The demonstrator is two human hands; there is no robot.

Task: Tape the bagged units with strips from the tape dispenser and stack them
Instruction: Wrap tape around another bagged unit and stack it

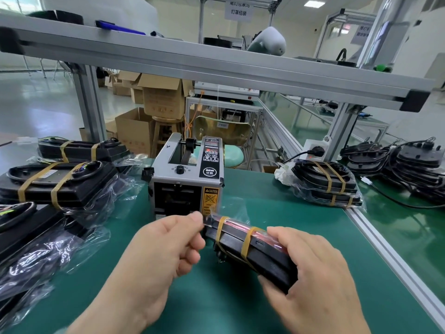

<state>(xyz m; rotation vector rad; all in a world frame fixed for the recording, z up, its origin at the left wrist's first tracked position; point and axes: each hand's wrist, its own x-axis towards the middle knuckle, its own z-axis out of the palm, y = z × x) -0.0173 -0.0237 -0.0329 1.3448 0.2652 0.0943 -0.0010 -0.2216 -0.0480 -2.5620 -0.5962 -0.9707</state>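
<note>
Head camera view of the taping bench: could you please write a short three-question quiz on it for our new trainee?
1. True or false: the bagged unit in the hands is untaped.
2. Where does the tape dispenser stand? A: on the green mat, behind the held unit. B: on the overhead shelf. C: on the floor.
3. Which hand grips the unit's near end?

Key
1. False: two tape strips wrap it.
2. A.
3. The right hand; the left hand pinches the bag's far end.
</note>
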